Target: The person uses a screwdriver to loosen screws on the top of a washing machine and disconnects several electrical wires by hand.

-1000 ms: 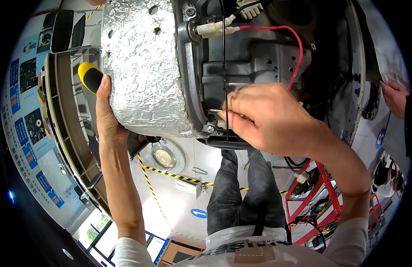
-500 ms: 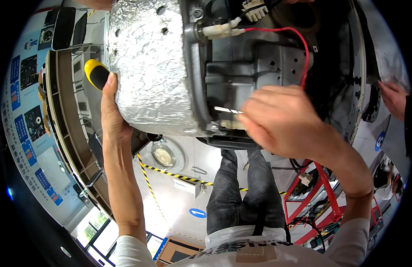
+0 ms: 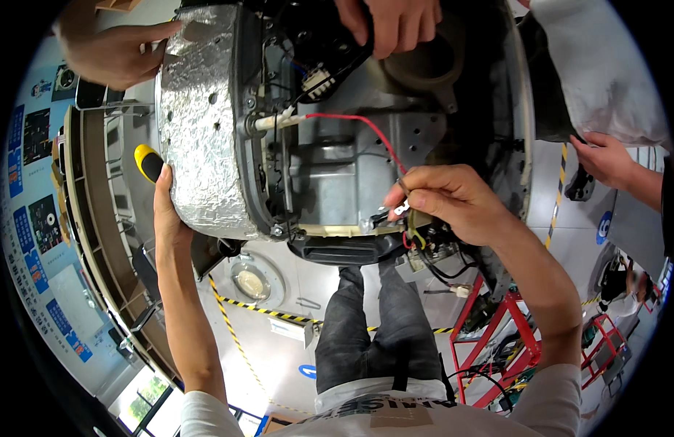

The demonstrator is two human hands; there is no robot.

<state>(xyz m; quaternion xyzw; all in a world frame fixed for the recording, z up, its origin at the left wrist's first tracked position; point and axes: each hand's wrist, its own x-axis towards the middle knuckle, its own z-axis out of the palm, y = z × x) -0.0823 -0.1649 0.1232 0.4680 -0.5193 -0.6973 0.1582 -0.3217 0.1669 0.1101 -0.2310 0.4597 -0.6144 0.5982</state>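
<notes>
My left hand [image 3: 169, 207] grips the left edge of a foil-covered housing [image 3: 206, 160], its thumb by a yellow-and-black tool handle [image 3: 147, 162]; its other fingers are mostly hidden behind the housing. My right hand [image 3: 443, 200] pinches a small metal terminal [image 3: 401, 207] among thin wires near the front lip of the grey metal interior [image 3: 330, 197]. A red wire [image 3: 366, 124] runs from a white connector [image 3: 271, 121] down to that hand. A black handle-like part [image 3: 337, 251] lies along the near edge.
Other people's hands are at the top left [image 3: 115, 54], top middle [image 3: 388, 22] and right [image 3: 603, 156]. A red metal frame [image 3: 512, 328] with cables stands at lower right, a shelving unit [image 3: 89, 218] at left, yellow-black tape [image 3: 264, 309] on the floor.
My right hand has moved lower on the housing, now pinching a terminal where a thin shiny rod showed earlier. Other people's hands have come further in at the top. The view has shifted.
</notes>
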